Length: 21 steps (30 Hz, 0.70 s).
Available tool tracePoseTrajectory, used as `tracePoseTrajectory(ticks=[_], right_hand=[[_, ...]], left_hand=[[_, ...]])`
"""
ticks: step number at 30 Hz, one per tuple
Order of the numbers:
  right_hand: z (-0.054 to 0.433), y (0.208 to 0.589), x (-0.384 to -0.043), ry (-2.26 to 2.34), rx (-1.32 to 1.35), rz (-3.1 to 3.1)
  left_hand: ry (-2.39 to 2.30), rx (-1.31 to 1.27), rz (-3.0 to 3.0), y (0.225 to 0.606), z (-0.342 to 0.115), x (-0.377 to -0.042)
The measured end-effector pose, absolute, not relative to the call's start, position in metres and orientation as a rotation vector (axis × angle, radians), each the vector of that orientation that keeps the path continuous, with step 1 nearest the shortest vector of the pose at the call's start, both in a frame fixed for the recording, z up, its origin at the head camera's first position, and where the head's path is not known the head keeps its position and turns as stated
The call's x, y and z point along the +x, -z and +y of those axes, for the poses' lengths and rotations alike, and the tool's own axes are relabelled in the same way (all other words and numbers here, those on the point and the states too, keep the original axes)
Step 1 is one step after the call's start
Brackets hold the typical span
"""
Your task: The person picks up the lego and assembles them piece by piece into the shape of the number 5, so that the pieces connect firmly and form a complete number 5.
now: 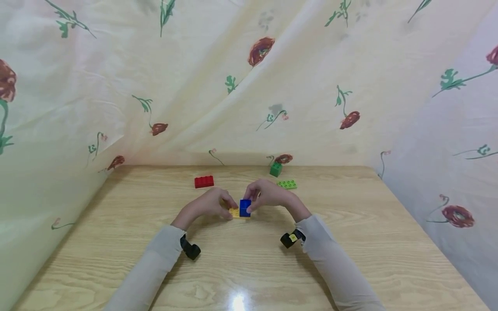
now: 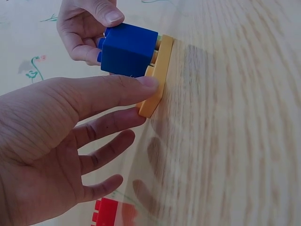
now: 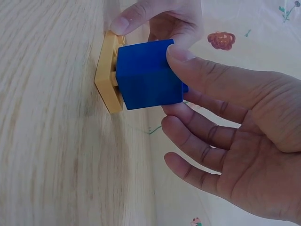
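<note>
A thin yellow building brick (image 1: 234, 212) lies flat on the wooden table, its left end pinched between thumb and index finger of my left hand (image 1: 212, 203). On its right part stands a blue building brick (image 1: 244, 207), held by the thumb and fingers of my right hand (image 1: 268, 194). In the right wrist view a narrow gap shows between the blue brick (image 3: 148, 75) and the yellow brick (image 3: 107, 75), so I cannot tell whether it is fully seated. The left wrist view shows the left hand's other fingers (image 2: 106, 157) spread apart beside the yellow brick.
Behind the left hand lies a red brick (image 1: 204, 181). A light green flat brick (image 1: 287, 184) sits behind the right hand, with a dark green brick (image 1: 276, 169) farther back by the flowered cloth (image 1: 202, 108). The wooden table (image 1: 241, 263) extends in front.
</note>
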State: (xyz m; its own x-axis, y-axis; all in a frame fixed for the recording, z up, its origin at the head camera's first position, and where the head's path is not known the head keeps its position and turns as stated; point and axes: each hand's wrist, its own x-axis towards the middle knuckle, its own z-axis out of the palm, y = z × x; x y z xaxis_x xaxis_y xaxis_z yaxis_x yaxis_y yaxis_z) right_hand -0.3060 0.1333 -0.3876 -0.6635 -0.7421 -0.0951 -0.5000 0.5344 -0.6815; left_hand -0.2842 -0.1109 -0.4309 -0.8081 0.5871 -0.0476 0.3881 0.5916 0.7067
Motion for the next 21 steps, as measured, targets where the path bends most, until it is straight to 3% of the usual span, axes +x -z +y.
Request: tracePoseTrajectory(ticks=[21], right_hand=[[0.1281,0.3877,-0.305,0.894,-1.039,2.398]], left_hand=[[-1.054,0.817,2.542,0.4318,-0.1123,-0.2844]])
